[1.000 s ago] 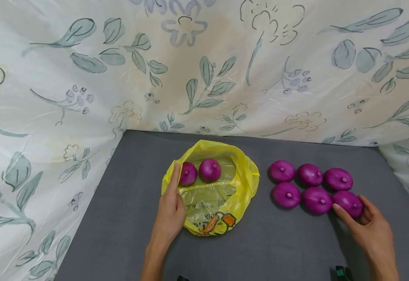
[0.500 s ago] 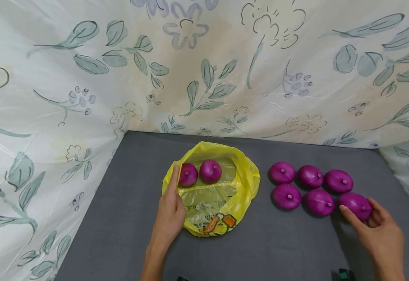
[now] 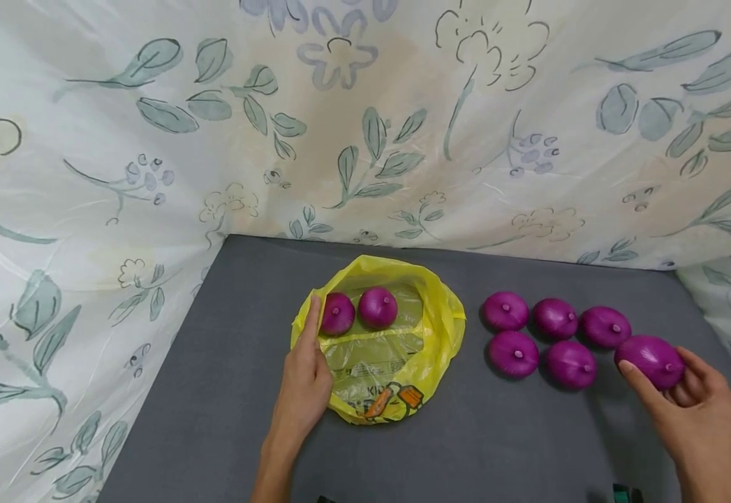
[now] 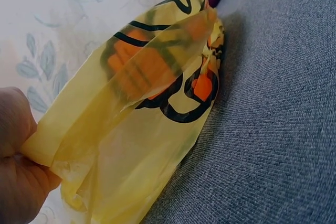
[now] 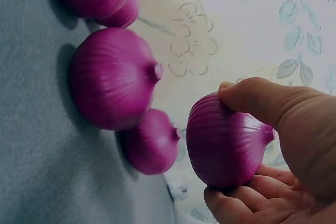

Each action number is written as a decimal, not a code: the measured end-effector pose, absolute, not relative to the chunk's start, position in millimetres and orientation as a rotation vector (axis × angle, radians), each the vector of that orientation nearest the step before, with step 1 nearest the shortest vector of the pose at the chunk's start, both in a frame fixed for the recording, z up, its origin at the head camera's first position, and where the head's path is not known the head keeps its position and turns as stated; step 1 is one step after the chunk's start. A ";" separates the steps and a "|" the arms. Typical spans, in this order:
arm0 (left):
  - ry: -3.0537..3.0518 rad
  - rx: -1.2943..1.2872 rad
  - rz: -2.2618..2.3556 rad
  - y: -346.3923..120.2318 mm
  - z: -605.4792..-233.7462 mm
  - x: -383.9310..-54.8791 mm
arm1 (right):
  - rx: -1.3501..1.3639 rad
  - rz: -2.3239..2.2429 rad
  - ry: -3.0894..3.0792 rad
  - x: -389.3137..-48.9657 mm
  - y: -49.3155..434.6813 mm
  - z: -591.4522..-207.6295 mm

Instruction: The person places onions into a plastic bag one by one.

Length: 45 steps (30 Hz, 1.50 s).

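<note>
My left hand (image 3: 305,377) pinches the left rim of a yellow plastic bag (image 3: 443,314), which lies with its mouth spread wide. Inside it are two purple onions, one (image 3: 338,314) partly behind my fingers and another (image 3: 378,307) beside it. The left wrist view shows thumb and finger gripping the film of the bag (image 4: 126,114). At the right, my right hand (image 3: 701,412) holds an onion (image 3: 649,361) between thumb and fingers. In the right wrist view this onion (image 5: 226,140) is off the table, its stem end toward the palm.
Several more onions stand in two rows between the bag and my right hand, among them a front one (image 3: 571,365) and a back one (image 3: 605,327). A dark grey cloth (image 3: 214,419) covers the table. Floral sheeting (image 3: 365,140) hangs behind and along the sides.
My right hand has lifted the onion from the right end of the front row and moved it rightward, away from its neighbours. The left hand and bag have stayed put.
</note>
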<state>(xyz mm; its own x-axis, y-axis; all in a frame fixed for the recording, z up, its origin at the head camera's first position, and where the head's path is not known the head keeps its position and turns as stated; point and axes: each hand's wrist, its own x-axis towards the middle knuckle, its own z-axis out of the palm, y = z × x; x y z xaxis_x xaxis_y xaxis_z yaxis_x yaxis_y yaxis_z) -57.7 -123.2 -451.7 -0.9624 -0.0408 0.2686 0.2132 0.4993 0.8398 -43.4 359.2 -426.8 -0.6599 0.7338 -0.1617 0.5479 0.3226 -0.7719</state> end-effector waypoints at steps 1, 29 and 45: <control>-2.490 -0.146 -1.449 -123.3 -452.2 -57.7 | -1.167 1.257 -2.357 -42.9 357.8 -425.1; -2.484 -0.165 -1.457 -118.5 -449.4 -56.0 | -0.674 1.373 -2.488 -54.6 304.6 -402.3; -2.470 -0.190 -1.443 -118.6 -450.7 -56.2 | -0.434 1.389 -2.534 -65.6 281.1 -396.4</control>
